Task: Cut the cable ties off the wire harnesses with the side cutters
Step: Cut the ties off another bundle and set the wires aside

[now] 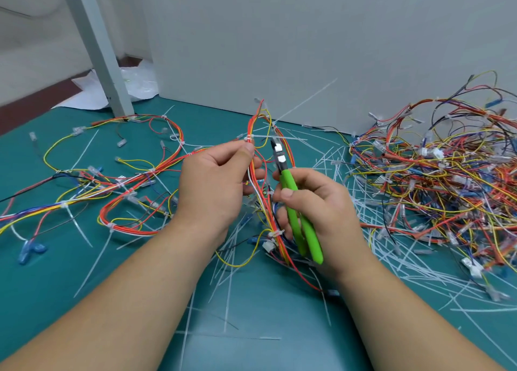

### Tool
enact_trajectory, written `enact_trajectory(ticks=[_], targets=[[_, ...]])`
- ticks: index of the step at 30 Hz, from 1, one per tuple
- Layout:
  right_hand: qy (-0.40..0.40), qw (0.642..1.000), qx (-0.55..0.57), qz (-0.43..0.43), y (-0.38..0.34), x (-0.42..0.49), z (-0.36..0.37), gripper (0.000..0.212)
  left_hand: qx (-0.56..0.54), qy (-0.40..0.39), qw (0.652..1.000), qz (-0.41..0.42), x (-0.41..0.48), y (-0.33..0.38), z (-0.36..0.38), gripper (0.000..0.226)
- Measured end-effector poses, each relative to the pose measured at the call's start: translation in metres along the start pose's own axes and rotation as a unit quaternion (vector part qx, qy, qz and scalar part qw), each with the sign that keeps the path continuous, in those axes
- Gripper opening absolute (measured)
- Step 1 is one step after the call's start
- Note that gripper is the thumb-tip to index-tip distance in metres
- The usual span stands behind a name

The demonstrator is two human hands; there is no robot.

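Green mat [42, 258] lay strewn with cut ties [330, 161], but I judged much left: my left hand [212, 186] pinched a tied harness [251, 127], my right hand [316, 211] gripped the side cutters [291, 191].

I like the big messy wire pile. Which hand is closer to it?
Right. The right hand sits just left of the pile; the left hand is farther left.

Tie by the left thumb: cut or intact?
Intact: the cable tie loops round the harness above the left hand; the side cutters sit apart from it.
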State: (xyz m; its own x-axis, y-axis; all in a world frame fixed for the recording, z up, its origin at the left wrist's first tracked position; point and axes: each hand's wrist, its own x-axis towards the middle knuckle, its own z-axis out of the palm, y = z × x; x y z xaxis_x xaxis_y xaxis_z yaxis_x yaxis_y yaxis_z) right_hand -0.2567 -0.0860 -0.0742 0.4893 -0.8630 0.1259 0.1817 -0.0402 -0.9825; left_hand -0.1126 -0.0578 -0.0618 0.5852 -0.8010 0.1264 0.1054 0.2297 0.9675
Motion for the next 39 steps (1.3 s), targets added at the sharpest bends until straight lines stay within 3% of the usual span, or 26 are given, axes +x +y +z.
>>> enact_trajectory(ticks=[6, 12, 15, 19, 22, 39], targets=[[-0.032, 0.999, 0.022, 0.036, 0.0010, 0.0022, 0.0021, 0.025, 0.039, 0.007, 0.997, 0.064, 0.0004, -0.0022, -0.0020, 0.025], [-0.041, 0.997, 0.056, 0.030, 0.0033, -0.0009, 0.0028, 0.033, 0.069, 0.008, 0.993, 0.090, -0.0016, 0.0003, -0.0021, 0.033], [-0.051, 0.995, 0.073, 0.035, 0.0043, -0.0004, 0.0024, 0.024, 0.085, 0.010, 0.991, 0.099, -0.0020, 0.0012, -0.0028, 0.029], [-0.082, 0.987, 0.130, 0.054, 0.0037, -0.0007, 0.0001, 0.043, 0.123, 0.021, 0.985, 0.116, -0.0024, 0.0006, -0.0034, 0.022], [-0.111, 0.977, 0.167, 0.073, 0.0024, -0.0003, -0.0014, 0.052, 0.140, 0.034, 0.981, 0.132, -0.0018, 0.0004, -0.0047, 0.029], [-0.099, 0.972, 0.190, 0.100, 0.0043, 0.0027, -0.0020, 0.048, 0.183, 0.028, 0.972, 0.146, -0.0029, -0.0040, -0.0045, 0.016]])
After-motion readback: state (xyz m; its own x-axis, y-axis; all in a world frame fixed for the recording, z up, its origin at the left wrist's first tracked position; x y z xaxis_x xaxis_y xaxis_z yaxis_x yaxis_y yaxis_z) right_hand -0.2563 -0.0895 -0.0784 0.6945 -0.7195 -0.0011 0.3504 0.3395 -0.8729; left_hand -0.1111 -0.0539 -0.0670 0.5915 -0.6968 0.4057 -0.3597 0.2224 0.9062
